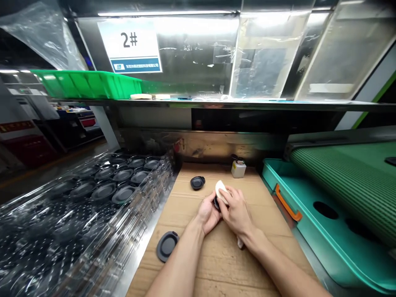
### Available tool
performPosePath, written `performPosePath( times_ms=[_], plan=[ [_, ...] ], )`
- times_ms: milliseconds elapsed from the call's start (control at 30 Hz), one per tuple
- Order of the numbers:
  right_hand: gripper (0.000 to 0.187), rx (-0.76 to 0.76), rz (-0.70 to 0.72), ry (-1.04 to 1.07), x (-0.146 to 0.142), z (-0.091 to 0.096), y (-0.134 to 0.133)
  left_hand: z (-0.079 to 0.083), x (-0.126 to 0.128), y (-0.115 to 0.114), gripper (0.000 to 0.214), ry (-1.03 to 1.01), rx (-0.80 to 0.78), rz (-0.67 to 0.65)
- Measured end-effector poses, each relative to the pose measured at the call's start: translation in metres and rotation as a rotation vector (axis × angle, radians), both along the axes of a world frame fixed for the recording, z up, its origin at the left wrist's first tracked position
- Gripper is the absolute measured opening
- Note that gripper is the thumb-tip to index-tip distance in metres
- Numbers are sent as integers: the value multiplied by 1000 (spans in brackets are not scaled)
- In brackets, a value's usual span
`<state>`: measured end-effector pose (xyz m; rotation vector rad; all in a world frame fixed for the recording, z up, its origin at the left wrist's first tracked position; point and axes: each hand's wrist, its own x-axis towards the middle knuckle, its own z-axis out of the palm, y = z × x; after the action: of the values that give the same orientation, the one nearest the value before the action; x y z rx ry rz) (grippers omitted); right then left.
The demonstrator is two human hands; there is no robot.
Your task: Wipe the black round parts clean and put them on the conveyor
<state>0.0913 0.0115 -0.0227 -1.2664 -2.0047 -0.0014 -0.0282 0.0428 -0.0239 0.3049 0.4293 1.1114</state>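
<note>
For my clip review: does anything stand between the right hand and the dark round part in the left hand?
Yes: a white cloth in the right hand lies between it and the dark round part the left hand grips. Nothing else visible.

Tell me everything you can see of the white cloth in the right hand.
The white cloth looks soft and crumpled, and no marks are visible on it. It is bunched under the fingers of the right hand and pressed against a dark round part held in the left hand. A pale strip below the right hand may be its tail, but I cannot tell.
</note>
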Motion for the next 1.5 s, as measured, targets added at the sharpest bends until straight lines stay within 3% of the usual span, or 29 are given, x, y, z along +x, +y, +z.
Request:
performPosePath(
  times_ms=[133, 233, 567, 667, 800, 933, 1167, 1333, 1500],
  plan=[
    [34, -60, 48, -43, 0, 6, -4, -2, 2, 0, 35, 94, -22, -41],
    [35, -69, 2, -9, 1, 7, -5, -4, 1, 0, 38, 104, 38, -104],
    [32, -128, -76, -54, -3, 5, -11, -1, -1, 2, 32, 93, 15, -24],
    [32, -137, -5, -107, -3, 5, -14, -1, -4, 3, 33, 95, -38, -31],
    [31, -131, -85, -69, -2, 6, -16, -2, -4, 4, 29, 92, -16, -42],
    [31, -137, -2, -89, -2, 3, -16, -2, -5, 5, 24, 109, -53, -30],
    [29, -142, -10, 118, 21, -1, 8, 1, -8, 5, 25, 118, 9, -34],
    [29, -251, -3, 190, 20, 2, 5, -3, -6, 7, 18, 71, -65, 38],
    [38, -256, 47, 243, 25, 6, 6, 0, -4, 5, 16, 38, -55, 44]
  ],
)
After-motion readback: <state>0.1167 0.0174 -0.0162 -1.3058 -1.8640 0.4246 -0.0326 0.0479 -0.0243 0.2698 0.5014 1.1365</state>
